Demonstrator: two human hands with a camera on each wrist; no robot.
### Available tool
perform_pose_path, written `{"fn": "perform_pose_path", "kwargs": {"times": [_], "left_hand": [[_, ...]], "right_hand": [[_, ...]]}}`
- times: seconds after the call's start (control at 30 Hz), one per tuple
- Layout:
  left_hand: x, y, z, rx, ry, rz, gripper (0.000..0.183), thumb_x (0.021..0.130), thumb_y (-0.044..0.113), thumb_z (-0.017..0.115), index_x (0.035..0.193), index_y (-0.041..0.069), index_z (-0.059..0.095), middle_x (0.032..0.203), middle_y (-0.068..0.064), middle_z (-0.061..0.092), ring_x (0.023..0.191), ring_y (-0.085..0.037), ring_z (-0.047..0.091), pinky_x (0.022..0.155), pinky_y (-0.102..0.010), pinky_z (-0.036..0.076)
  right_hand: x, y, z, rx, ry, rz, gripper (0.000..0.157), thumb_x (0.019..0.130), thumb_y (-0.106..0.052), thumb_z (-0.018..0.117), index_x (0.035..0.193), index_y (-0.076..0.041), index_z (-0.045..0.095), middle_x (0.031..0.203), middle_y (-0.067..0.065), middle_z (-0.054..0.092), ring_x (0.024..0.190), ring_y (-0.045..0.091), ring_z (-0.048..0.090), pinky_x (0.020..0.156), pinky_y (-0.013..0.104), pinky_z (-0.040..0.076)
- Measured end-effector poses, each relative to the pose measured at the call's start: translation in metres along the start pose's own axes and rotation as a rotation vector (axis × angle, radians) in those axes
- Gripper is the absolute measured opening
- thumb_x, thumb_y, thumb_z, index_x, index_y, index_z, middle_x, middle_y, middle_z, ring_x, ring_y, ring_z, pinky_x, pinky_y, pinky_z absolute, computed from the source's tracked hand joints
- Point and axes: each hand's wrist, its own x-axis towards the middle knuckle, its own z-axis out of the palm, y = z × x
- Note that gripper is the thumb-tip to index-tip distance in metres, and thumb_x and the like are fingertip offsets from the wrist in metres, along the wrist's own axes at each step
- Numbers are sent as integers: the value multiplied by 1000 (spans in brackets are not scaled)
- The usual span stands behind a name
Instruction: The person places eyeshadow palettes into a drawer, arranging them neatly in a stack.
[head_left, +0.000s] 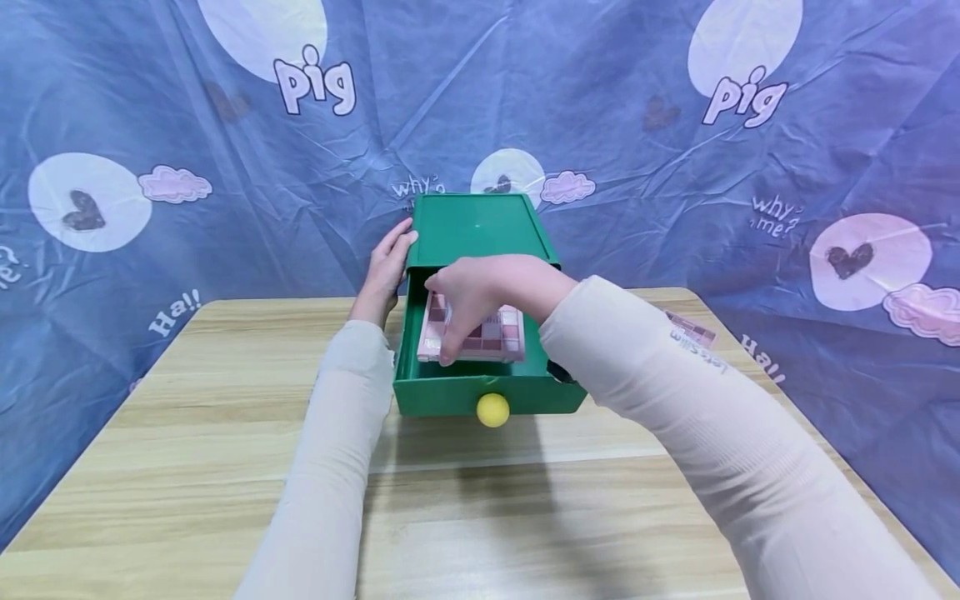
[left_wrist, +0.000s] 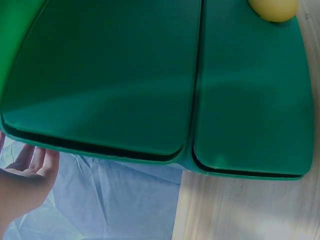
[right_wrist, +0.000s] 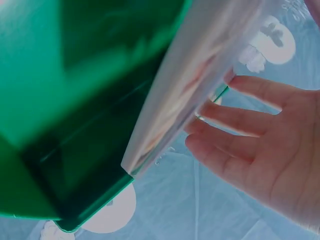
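A green drawer box (head_left: 480,229) stands on the table with its front drawer (head_left: 435,398) pulled out; a round yellow knob (head_left: 492,410) sits on the drawer's front. My right hand (head_left: 487,292) reaches over the drawer and holds a flat pink checkered case (head_left: 491,340) by its edges, thumb on the near side. The right wrist view shows that case edge-on, with several fingertips at its edge. Resting along the box's left side is my left hand (head_left: 386,267), its fingers fairly straight. In the left wrist view those fingers (left_wrist: 50,162) touch the box's edge.
Another pink checkered item (head_left: 692,329) lies toward the right edge of the wooden table (head_left: 187,467), partly covered by my right sleeve. Behind the table hangs a blue printed cloth (head_left: 420,100). My right forearm crosses the drawer's right side.
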Motion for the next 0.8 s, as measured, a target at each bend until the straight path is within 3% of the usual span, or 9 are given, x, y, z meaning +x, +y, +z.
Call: {"fn": "perform_pose_path", "kwargs": {"times": [0.1, 0.33, 0.47, 0.7, 0.8], "left_hand": [[0, 0, 0, 13, -2, 1, 45, 84, 30, 53, 128, 23, 45, 111, -3, 53, 52, -6, 41, 54, -22, 33], [-1, 0, -1, 20, -11, -1, 44, 84, 31, 53, 127, 25, 45, 120, 0, 48, 75, -8, 49, 60, -22, 37], [0, 0, -1, 21, -17, 0, 45, 84, 31, 53, 128, 24, 45, 120, 1, 47, 74, -8, 49, 54, -20, 35], [0, -1, -1, 22, -24, -1, 46, 84, 32, 53, 128, 24, 44, 122, 2, 46, 82, -9, 49, 62, -23, 39], [1, -1, -1, 27, -18, 3, 45, 84, 33, 53, 127, 25, 45, 120, 2, 46, 80, -9, 48, 59, -22, 38]], "right_hand": [[3, -5, 2, -19, -31, -3, 93, 64, -50, 68, 136, -10, 24, 129, 1, 37, 105, 13, 38, 90, 34, 34], [9, -13, 9, -66, -78, 4, 92, 67, -46, 65, 138, -12, 18, 127, 0, 40, 98, 12, 42, 86, 33, 37], [12, -15, 12, -55, -93, 4, 89, 69, -43, 65, 138, -12, 19, 122, 0, 41, 97, 14, 41, 85, 34, 38], [19, -15, 18, -53, -120, -21, 63, 73, -37, 63, 123, -12, 34, 96, 1, 49, 84, 14, 47, 68, 26, 41], [24, -15, 22, -32, -141, -23, 48, 76, -33, 61, 113, -13, 38, 84, 2, 49, 76, 14, 49, 61, 25, 40]]}}
